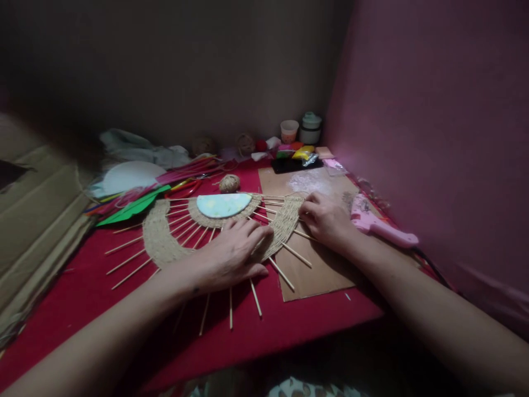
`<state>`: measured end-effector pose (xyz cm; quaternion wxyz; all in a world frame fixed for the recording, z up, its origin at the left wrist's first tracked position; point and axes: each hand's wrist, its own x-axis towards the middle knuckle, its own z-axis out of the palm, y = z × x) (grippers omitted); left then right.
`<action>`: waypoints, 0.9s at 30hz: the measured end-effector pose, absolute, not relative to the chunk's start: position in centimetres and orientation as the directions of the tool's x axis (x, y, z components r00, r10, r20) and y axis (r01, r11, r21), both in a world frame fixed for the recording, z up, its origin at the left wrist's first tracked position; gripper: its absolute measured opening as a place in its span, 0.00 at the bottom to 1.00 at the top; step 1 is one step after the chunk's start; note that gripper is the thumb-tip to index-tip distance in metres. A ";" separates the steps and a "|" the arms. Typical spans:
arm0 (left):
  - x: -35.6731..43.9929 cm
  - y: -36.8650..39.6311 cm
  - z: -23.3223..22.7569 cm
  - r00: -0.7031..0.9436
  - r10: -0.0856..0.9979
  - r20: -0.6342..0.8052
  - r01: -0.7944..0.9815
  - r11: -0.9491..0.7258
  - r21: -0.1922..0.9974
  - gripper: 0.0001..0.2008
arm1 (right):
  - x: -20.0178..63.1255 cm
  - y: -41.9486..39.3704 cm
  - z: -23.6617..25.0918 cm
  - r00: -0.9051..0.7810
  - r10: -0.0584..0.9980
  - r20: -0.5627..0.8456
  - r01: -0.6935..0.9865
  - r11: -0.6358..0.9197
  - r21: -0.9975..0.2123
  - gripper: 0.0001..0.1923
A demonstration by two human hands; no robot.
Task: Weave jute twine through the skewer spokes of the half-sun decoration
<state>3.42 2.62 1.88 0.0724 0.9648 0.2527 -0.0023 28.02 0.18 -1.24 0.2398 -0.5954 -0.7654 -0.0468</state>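
Left hand flat on jute fan; right hand fingers pinching its edge; no legible writing.

A pink glue gun lies at three o'clock on the red counter. A ball of twine sits at twelve, a cup and lidded jar at one, and a green paper sheet and white disc at ten.
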 end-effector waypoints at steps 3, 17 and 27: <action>3.6 2.4 1.9 0.870 0.490 -0.049 0.490 -0.855 0.171 0.28 | 28.2 0.1 -1.4 -0.200 0.875 0.440 0.932 0.309 -0.190 0.08; 3.9 1.1 2.7 0.865 0.500 -0.042 0.500 -0.851 0.159 0.21 | 28.6 -0.8 -1.4 -0.234 0.862 0.450 0.908 0.359 -0.214 0.10; 5.2 0.3 1.8 0.857 0.514 -0.019 0.505 -0.833 0.225 0.15 | 29.5 -0.6 -0.8 -0.240 0.902 0.358 0.935 0.314 -0.164 0.10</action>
